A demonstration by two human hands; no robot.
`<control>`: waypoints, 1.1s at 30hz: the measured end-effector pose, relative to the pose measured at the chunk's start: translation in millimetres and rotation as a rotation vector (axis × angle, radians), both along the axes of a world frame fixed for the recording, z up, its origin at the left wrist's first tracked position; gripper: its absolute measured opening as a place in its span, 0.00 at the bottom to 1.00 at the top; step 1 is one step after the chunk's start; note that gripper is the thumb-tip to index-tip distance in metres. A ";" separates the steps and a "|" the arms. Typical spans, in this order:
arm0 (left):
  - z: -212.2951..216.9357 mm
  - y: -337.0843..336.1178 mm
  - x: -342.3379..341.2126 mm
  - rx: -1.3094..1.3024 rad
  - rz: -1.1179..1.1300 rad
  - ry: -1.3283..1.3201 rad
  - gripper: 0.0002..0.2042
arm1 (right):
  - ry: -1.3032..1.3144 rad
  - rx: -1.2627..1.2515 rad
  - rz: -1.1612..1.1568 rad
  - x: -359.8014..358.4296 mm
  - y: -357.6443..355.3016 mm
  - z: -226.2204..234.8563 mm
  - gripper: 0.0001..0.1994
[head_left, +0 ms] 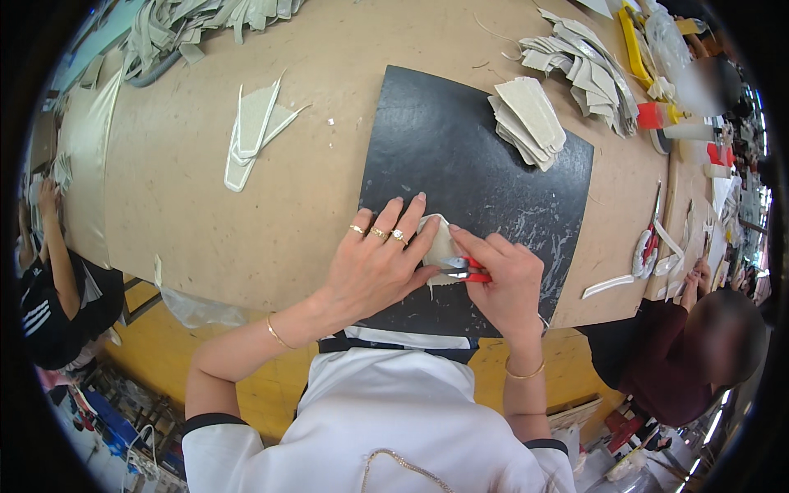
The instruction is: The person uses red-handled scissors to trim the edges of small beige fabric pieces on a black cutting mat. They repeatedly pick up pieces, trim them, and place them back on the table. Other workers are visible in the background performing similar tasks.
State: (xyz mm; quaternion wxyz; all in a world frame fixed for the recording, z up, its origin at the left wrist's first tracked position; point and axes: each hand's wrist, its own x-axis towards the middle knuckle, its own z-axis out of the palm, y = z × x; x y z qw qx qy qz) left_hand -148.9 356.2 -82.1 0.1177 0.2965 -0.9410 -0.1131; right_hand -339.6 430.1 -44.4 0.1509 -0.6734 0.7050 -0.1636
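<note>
A small beige fabric piece with a pale edge [441, 246] lies on the black mat [460, 123]. My left hand [374, 263] rests flat with fingers spread, its index finger and thumb along the left side of that piece. My right hand [511, 283] is closed around red-handled thread snips [476, 271]. Their metal blades point left, over the lower part of the piece near my left thumb. The palm side of my right hand is hidden.
A stack of beige pieces [530, 123] sits on the mat's far right. Beyond it lies a larger pile [579, 70]. Two trimmed pieces [253, 131] overlap at left. Red-handled scissors [646, 246] lie at right. Other people work at both sides.
</note>
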 end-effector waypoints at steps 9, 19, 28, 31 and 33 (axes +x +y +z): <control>4.0 -0.9 0.5 0.012 -0.013 -0.023 0.33 | 0.074 -0.044 0.052 6.7 7.7 -9.9 0.27; 6.0 -0.1 -0.6 -0.005 -0.005 -0.041 0.32 | 0.094 -0.027 0.068 6.5 7.7 -8.9 0.27; 4.3 0.6 -0.7 -0.013 0.010 -0.022 0.31 | 0.092 -0.032 0.057 8.9 8.4 -7.5 0.26; 4.0 0.9 -0.4 -0.015 0.012 -0.020 0.31 | 0.087 -0.037 0.057 8.8 7.7 -8.0 0.26; 3.4 1.1 -0.2 -0.012 0.012 -0.023 0.31 | 0.086 -0.027 0.055 9.0 7.6 -7.6 0.25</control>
